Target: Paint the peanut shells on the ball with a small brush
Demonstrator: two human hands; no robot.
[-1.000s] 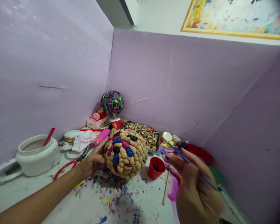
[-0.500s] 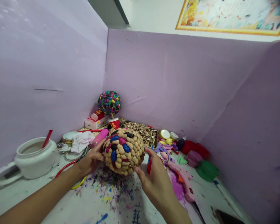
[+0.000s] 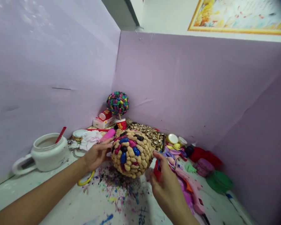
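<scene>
A round ball covered in peanut shells (image 3: 131,154) stands over the table in front of me, mostly tan, with several blue, magenta and black shells on its upper left. Against its left side rest the fingers of my left hand (image 3: 99,153), steadying it. My right hand (image 3: 165,179) is beside the ball's right side, thumb and forefinger apart; a small gap shows between thumb and ball. Something red (image 3: 157,170) shows behind that hand, its kind hidden. Paint-coloured crumbs (image 3: 121,184) lie beneath and before the ball.
A multicoloured ball on a stick (image 3: 118,103) stands in a red cup (image 3: 121,124) at the back. Behind is a tray of shells (image 3: 154,135). On the left are a white mug (image 3: 47,156) and crumpled tissue (image 3: 90,140); on the right, a pink glue gun (image 3: 193,190) and a green tub (image 3: 219,182).
The view has swung left, so everything sits further right. My right thumb and fingers have come slightly away from the ball. My left hand stays at its left side.
</scene>
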